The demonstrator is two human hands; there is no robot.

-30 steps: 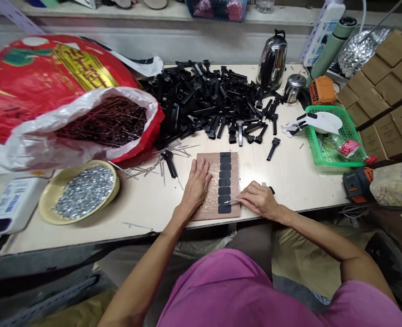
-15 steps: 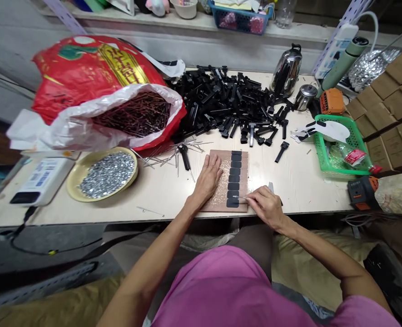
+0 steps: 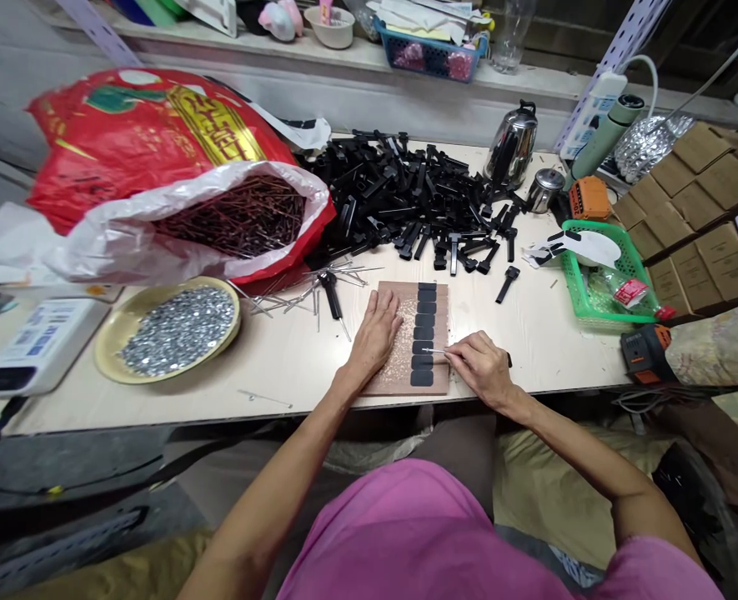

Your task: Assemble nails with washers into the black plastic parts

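Observation:
A brown board (image 3: 439,383) lies at the table's front edge, with a column of black pads (image 3: 424,333) down its middle. My left hand (image 3: 374,337) rests flat on the board's left part, fingers stretched out. My right hand (image 3: 478,367) is at the board's right edge, pinching a thin metal pin (image 3: 434,351) whose tip points at one of the lower pads.
A big pile of black plastic parts (image 3: 412,200) covers the table's back. A red bag of thin rods (image 3: 231,217) lies left, loose pins (image 3: 306,292) beside it. A yellow dish of small metal pieces (image 3: 174,329), a green basket (image 3: 599,275), a kettle (image 3: 509,146) and boxes (image 3: 694,208) stand around.
The camera has tilted up and shifted. My right hand with the pin has moved slightly up the pad column. The left hand stays flat on the board.

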